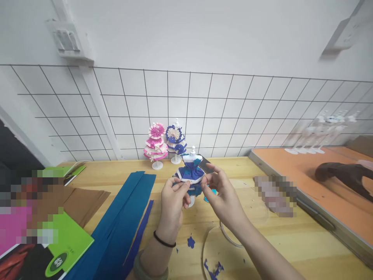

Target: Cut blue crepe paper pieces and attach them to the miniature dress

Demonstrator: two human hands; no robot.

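Blue scraps (214,268) lay nearest on the counter (291,241), with both hands further back on the blue-dressed figurine (190,173).
Left hand (173,198) was closed, thumb and fingers pinching the skirt's lower left edge. Right hand (221,192) pinched the right edge between thumb and forefinger, other fingers loosely curled. The figurine was kept upright at centre, gripped from opposite sides, likely so the paper skirt stayed level and uncrushed. Whether its white base touched the counter could not be told. Blue paper sheets (125,225) lay flat just left of the left hand, probably kept close as stock. A pink figurine (156,146) and a blue-and-white figurine (175,140) stood side by side, back against the wire grid (233,109), apart from the hands, presumably out of harm's way.
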